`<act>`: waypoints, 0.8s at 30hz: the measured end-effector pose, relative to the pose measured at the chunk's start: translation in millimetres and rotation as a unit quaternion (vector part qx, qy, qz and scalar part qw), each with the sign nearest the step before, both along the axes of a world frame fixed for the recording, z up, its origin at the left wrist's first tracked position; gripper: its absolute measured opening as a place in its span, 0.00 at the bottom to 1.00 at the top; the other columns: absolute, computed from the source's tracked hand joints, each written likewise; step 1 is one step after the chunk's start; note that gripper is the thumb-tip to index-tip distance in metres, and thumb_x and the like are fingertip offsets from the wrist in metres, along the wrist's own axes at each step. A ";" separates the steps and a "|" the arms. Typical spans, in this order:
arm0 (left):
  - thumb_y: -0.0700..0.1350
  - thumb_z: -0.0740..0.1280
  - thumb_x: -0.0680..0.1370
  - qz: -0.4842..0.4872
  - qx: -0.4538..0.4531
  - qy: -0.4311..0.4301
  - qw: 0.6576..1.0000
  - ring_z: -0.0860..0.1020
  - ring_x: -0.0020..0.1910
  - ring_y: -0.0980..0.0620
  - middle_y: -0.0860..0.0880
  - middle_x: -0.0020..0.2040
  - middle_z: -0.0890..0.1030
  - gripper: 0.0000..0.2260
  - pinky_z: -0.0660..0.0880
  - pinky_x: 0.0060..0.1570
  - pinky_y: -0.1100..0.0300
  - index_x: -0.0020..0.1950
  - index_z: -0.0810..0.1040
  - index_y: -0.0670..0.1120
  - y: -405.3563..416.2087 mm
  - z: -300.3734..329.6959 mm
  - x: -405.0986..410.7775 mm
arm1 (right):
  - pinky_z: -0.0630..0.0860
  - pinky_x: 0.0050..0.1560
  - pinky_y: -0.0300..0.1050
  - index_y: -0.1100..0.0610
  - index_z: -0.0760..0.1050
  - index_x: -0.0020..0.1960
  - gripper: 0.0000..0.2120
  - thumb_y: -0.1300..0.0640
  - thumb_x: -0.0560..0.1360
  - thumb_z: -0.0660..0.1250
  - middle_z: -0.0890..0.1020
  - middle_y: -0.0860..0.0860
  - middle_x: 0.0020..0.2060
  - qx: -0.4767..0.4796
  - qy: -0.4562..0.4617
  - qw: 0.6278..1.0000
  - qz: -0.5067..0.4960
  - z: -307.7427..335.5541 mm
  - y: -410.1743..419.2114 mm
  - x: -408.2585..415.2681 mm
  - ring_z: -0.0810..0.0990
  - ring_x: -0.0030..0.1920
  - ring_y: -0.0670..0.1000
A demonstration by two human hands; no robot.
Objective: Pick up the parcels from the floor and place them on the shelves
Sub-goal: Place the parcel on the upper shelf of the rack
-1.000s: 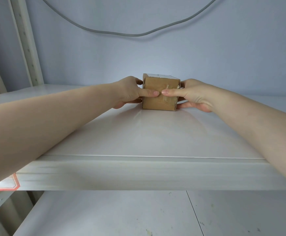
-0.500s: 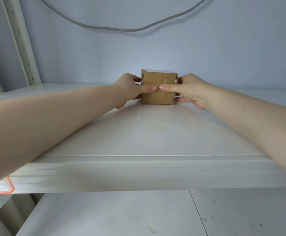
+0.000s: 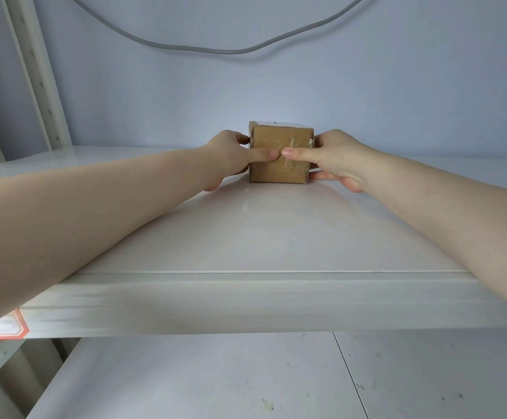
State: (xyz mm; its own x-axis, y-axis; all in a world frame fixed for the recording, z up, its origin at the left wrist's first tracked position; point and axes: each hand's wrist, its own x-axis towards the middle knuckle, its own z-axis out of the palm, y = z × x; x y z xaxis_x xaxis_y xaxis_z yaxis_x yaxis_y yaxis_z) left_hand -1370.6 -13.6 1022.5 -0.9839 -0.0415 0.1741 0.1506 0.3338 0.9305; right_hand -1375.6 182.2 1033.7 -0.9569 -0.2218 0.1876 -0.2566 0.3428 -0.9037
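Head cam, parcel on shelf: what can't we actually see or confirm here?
- Back and side faces of the cardboard parcel, head view: hidden by its own front face and by the left hand and right hand.
- Fingers behind the parcel: hidden by the parcel.
- Text on the white label on top: too foreshortened to read.
- Other parcels on the floor: none in frame.
- Grey cable: ends cut off by the top edge.

Grey cable [image 3: 216, 49] across wall [image 3: 397, 101]
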 end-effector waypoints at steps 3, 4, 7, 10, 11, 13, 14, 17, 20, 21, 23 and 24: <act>0.63 0.80 0.47 0.003 0.000 -0.002 1.000 0.82 0.59 0.50 0.48 0.63 0.80 0.57 0.74 0.65 0.53 0.73 0.71 0.46 1.0 -0.5 1.1 | 0.81 0.53 0.45 0.60 0.78 0.59 0.20 0.53 0.70 0.76 0.85 0.51 0.50 -0.001 -0.002 1.000 0.002 0.4 -0.2 2.0 0.84 0.50 0.47; 0.63 0.80 0.47 0.002 0.001 -0.003 1.000 0.82 0.59 0.50 0.48 0.63 0.80 0.57 0.74 0.65 0.53 0.74 0.71 0.46 2.0 -0.2 2.8 | 0.81 0.52 0.44 0.60 0.78 0.59 0.20 0.54 0.70 0.76 0.85 0.51 0.50 -0.001 -0.003 1.000 0.001 0.2 -0.7 1.7 0.84 0.49 0.47; 0.62 0.80 0.47 0.001 0.006 -0.006 1.000 0.81 0.60 0.50 0.48 0.64 0.79 0.57 0.74 0.65 0.54 0.75 0.69 0.46 3.6 0.5 5.5 | 0.81 0.50 0.43 0.60 0.78 0.59 0.19 0.54 0.71 0.75 0.85 0.51 0.49 -0.002 -0.003 1.000 0.004 0.3 -2.0 4.1 0.84 0.48 0.47; 0.62 0.80 0.47 0.000 0.009 -0.009 1.000 0.81 0.60 0.50 0.48 0.65 0.79 0.59 0.74 0.66 0.53 0.76 0.68 0.46 4.5 0.9 6.8 | 0.80 0.55 0.46 0.60 0.78 0.60 0.20 0.54 0.71 0.75 0.85 0.52 0.51 0.000 -0.005 1.000 0.001 1.1 -2.2 3.7 0.84 0.52 0.48; 0.61 0.80 0.47 0.000 0.011 -0.013 1.000 0.80 0.61 0.49 0.48 0.66 0.78 0.59 0.74 0.66 0.53 0.76 0.67 0.46 4.9 1.1 7.2 | 0.80 0.55 0.46 0.59 0.78 0.58 0.18 0.54 0.71 0.75 0.85 0.51 0.50 -0.001 -0.007 1.000 0.003 1.0 -2.1 3.8 0.84 0.51 0.48; 0.61 0.81 0.47 -0.002 0.014 -0.028 1.000 0.79 0.63 0.48 0.47 0.68 0.77 0.61 0.74 0.66 0.53 0.78 0.64 0.46 5.3 1.2 8.6 | 0.80 0.57 0.47 0.56 0.78 0.54 0.14 0.54 0.71 0.75 0.85 0.50 0.49 -0.004 -0.010 1.000 0.010 0.5 -1.6 4.5 0.84 0.51 0.47; 0.61 0.81 0.46 -0.007 0.018 -0.035 0.999 0.79 0.64 0.47 0.47 0.69 0.77 0.63 0.73 0.67 0.53 0.78 0.63 0.47 5.6 1.1 9.5 | 0.80 0.58 0.47 0.55 0.78 0.53 0.13 0.53 0.71 0.75 0.85 0.50 0.49 -0.008 -0.013 1.000 0.010 0.4 -2.0 4.7 0.84 0.52 0.47; 0.62 0.83 0.46 -0.022 0.011 -0.047 0.999 0.75 0.68 0.47 0.47 0.72 0.74 0.67 0.70 0.70 0.52 0.80 0.59 0.46 8.2 4.9 19.6 | 0.79 0.59 0.48 0.56 0.76 0.61 0.30 0.47 0.63 0.80 0.84 0.51 0.56 -0.002 -0.019 1.000 0.012 3.3 -1.7 11.0 0.83 0.57 0.48; 0.54 0.79 0.68 -0.006 -0.014 -0.053 0.998 0.70 0.72 0.47 0.47 0.75 0.67 0.48 0.68 0.71 0.53 0.80 0.57 0.43 14.2 14.4 35.8 | 0.79 0.59 0.48 0.56 0.66 0.74 0.59 0.39 0.48 0.82 0.75 0.52 0.69 -0.002 -0.012 1.000 -0.006 5.2 2.7 12.2 0.77 0.66 0.52; 0.51 0.77 0.71 0.005 -0.026 -0.054 0.998 0.68 0.72 0.48 0.48 0.75 0.67 0.43 0.68 0.71 0.53 0.79 0.59 0.43 14.9 18.2 38.7 | 0.79 0.59 0.48 0.57 0.64 0.76 0.58 0.41 0.52 0.82 0.72 0.53 0.71 -0.011 -0.007 1.000 -0.016 7.8 3.8 16.5 0.75 0.68 0.53; 0.48 0.77 0.71 0.019 -0.047 -0.057 0.997 0.68 0.72 0.47 0.47 0.74 0.68 0.38 0.69 0.69 0.53 0.77 0.63 0.45 15.4 27.5 46.0 | 0.78 0.59 0.47 0.59 0.61 0.77 0.47 0.50 0.65 0.80 0.70 0.55 0.72 -0.031 0.003 0.999 -0.044 16.1 5.8 26.1 0.73 0.68 0.53; 0.48 0.77 0.71 0.024 -0.052 -0.058 0.997 0.68 0.72 0.46 0.47 0.74 0.68 0.37 0.69 0.69 0.52 0.76 0.64 0.45 14.9 32.1 51.0 | 0.78 0.59 0.47 0.60 0.62 0.76 0.43 0.53 0.67 0.78 0.71 0.55 0.71 -0.033 0.012 0.998 -0.058 20.2 7.8 28.0 0.74 0.67 0.54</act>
State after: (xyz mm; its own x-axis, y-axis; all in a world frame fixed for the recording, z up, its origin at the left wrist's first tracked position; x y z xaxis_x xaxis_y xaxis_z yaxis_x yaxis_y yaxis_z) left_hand -1319.6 1.4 1054.6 -0.9950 -0.0762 0.0652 0.0258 0.4334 0.9008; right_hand -1347.6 190.0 1053.9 -0.9704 -0.0959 0.2215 -0.2406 0.3105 -0.9196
